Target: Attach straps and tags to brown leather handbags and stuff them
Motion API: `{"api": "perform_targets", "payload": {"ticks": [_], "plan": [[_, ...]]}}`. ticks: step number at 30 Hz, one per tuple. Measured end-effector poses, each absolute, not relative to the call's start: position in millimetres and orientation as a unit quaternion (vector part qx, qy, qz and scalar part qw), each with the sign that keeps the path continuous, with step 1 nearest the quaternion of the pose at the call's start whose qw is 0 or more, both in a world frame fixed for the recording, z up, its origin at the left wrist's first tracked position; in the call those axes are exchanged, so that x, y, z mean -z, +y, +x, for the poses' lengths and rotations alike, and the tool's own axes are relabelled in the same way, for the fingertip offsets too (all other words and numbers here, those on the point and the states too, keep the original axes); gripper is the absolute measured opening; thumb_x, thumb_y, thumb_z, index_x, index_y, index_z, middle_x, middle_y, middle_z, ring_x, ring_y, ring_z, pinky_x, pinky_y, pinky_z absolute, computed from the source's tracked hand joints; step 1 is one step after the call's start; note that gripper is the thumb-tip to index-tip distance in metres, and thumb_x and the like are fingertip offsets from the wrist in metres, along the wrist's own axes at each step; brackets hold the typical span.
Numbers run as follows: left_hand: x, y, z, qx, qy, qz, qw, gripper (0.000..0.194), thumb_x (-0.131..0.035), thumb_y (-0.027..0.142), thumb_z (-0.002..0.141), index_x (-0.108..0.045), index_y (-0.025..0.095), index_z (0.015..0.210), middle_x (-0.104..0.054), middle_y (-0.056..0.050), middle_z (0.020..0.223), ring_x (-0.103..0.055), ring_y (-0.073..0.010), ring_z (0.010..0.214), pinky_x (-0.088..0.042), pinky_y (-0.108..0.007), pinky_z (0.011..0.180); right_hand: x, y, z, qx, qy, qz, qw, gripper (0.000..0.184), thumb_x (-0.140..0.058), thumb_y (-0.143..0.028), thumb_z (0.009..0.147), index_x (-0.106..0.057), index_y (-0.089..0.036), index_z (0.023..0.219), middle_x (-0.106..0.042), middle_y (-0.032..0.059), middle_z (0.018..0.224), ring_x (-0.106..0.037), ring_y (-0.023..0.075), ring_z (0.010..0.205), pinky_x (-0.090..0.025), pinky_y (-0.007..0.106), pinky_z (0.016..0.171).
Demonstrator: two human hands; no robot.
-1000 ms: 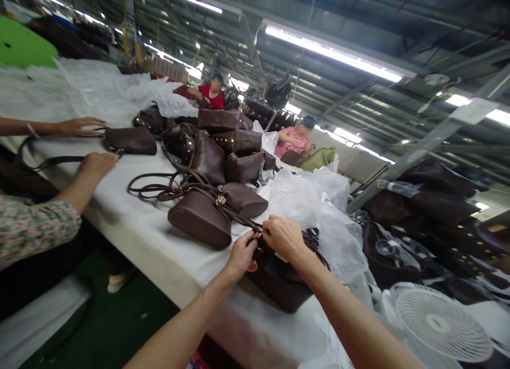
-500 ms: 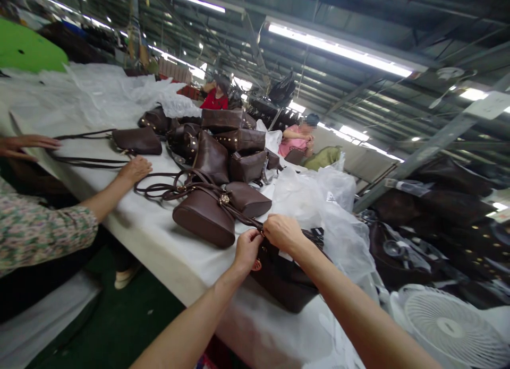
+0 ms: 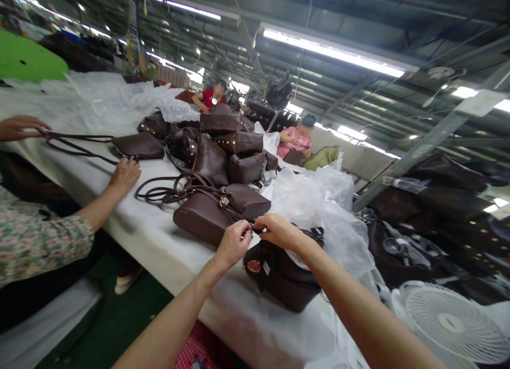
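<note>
Brown, nearly black, a short length of strap (image 3: 257, 231) sits at our right hand (image 3: 281, 231), whose thumb and fingers pinch it. Our left hand (image 3: 233, 245) is just beside it, fingertips bunched; from this angle we cannot tell whether they are closed on the strap or loose. Just below the fingers, towards us, a dark brown handbag (image 3: 289, 285) lies on the white-covered table (image 3: 159, 225), its long axis slanting from beneath our fingertips down to the right. Our right hand is the nearer one, its forearm passing across the bag's right end. At the left end are a round red-and-gold charm (image 3: 254, 265) and a small white tag (image 3: 266, 268). Beyond our left hand lie two brown bags (image 3: 199, 215) with looped straps, and behind them a pile of studded bags (image 3: 235, 142). Clear plastic wrapping (image 3: 308, 196) bunches to the right. At far left, a co-worker's hand (image 3: 126, 173) touches another brown bag (image 3: 141, 145).
</note>
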State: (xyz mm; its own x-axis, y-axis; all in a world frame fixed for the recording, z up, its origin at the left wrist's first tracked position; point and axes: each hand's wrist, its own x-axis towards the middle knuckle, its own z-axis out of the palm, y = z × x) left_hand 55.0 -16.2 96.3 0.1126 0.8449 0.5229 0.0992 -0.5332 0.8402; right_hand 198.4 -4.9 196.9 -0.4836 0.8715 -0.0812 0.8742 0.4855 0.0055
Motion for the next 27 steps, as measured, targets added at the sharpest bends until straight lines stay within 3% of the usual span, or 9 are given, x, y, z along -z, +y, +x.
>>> {"api": "perform_targets", "payload": {"ticks": [3, 5, 10, 12, 20, 27], "plan": [[-104, -16, 56, -0.575, 0.344, 0.673, 0.312, 0.019, -0.048, 0.012, 0.082, -0.059, 0.019, 0.068, -0.060, -0.001, 0.068, -0.054, -0.0142, 0.066, -0.040, -0.025, 0.065, -191, -2, 196, 0.000, 0.867, 0.498, 0.027, 0.011, -0.062, -0.014, 0.079, -0.073, -0.016, 0.082, -0.068, 0.0045, 0.080, -0.059, 0.0139, 0.075, -0.038, 0.022, 0.067], [-104, -14, 60, -0.587, 0.337, 0.655, 0.335, 0.018, -0.049, 0.015, 0.082, -0.059, 0.019, 0.067, -0.058, -0.001, 0.068, -0.054, -0.0138, 0.066, -0.041, -0.025, 0.064, -189, -2, 196, -0.007, 0.865, 0.501, 0.026, 0.015, -0.059, -0.016, 0.082, -0.073, -0.015, 0.077, -0.067, 0.0051, 0.077, -0.058, 0.0136, 0.073, -0.037, 0.022, 0.066], [-88, -7, 73, -0.591, 0.288, 0.523, 0.541, 0.006, -0.061, 0.023, 0.076, -0.060, 0.017, 0.075, -0.061, 0.000, 0.068, -0.059, -0.0137, 0.063, -0.049, -0.025, 0.061, -191, -2, 201, -0.011, 0.864, 0.502, 0.032, 0.020, -0.054, -0.014, 0.084, -0.073, -0.014, 0.077, -0.069, 0.0061, 0.078, -0.058, 0.0131, 0.072, -0.036, 0.022, 0.064], [-81, -6, 78, -0.599, 0.281, 0.491, 0.566, 0.011, -0.067, 0.024, 0.072, -0.061, 0.016, 0.077, -0.061, 0.001, 0.068, -0.060, -0.0133, 0.064, -0.050, -0.025, 0.064, -191, -2, 202, -0.010, 0.864, 0.502, 0.037, 0.022, -0.053, -0.014, 0.084, -0.074, -0.014, 0.078, -0.069, 0.0066, 0.078, -0.059, 0.0134, 0.072, -0.037, 0.022, 0.064], [-80, -13, 88, -0.634, 0.344, 0.520, 0.457, 0.012, -0.067, 0.027, 0.075, -0.060, 0.018, 0.072, -0.059, 0.000, 0.070, -0.056, -0.0128, 0.066, -0.044, -0.022, 0.062, -192, -3, 203, -0.021, 0.858, 0.511, 0.049, 0.027, -0.048, -0.012, 0.084, -0.075, -0.013, 0.084, -0.071, 0.0098, 0.085, -0.062, 0.0153, 0.077, -0.039, 0.023, 0.067], [-80, -10, 90, -0.633, 0.343, 0.536, 0.441, 0.009, -0.059, 0.024, 0.081, -0.060, 0.019, 0.073, -0.057, 0.000, 0.073, -0.054, -0.0130, 0.068, -0.044, -0.022, 0.063, -192, -2, 202, -0.031, 0.854, 0.515, 0.061, 0.025, -0.050, -0.016, 0.088, -0.074, -0.013, 0.082, -0.071, 0.0093, 0.085, -0.062, 0.0159, 0.079, -0.040, 0.023, 0.069]]}}
